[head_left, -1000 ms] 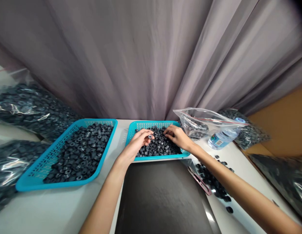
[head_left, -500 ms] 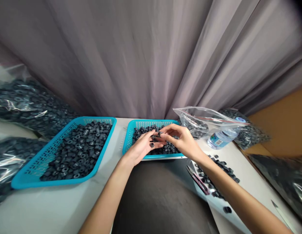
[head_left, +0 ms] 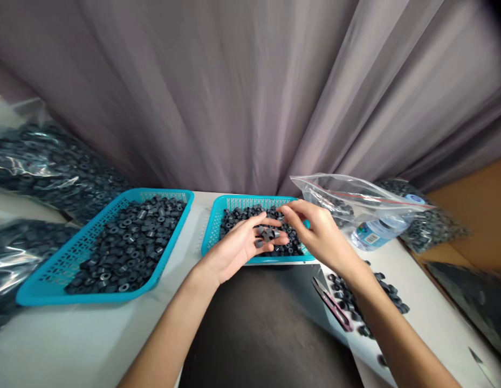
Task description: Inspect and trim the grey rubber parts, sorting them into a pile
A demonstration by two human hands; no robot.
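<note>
My left hand (head_left: 238,242) is palm up over the near side of the smaller blue basket (head_left: 207,229). Several small black cylindrical pieces (head_left: 268,234) lie on its fingers. My right hand (head_left: 315,226) is bent over the basket's right side, just right of those pieces. Its thumb and index finger are pinched close together; whatever is between them is hidden. Many more short black tubes (head_left: 254,212) fill the basket beneath both hands.
A larger blue basket (head_left: 175,242) of black tubes stands on the left, beside bulging clear bags (head_left: 43,161). To the right are an open zip bag (head_left: 355,194), a water bottle (head_left: 375,234), pink-handled thread snips (head_left: 333,304) and loose black pieces (head_left: 391,293). A grey curtain (head_left: 218,97) hangs behind.
My right hand has drawn back to the right, away from my left palm. My left fingers have spread flatter, leaving the black pieces more exposed. The view has shifted slightly.
</note>
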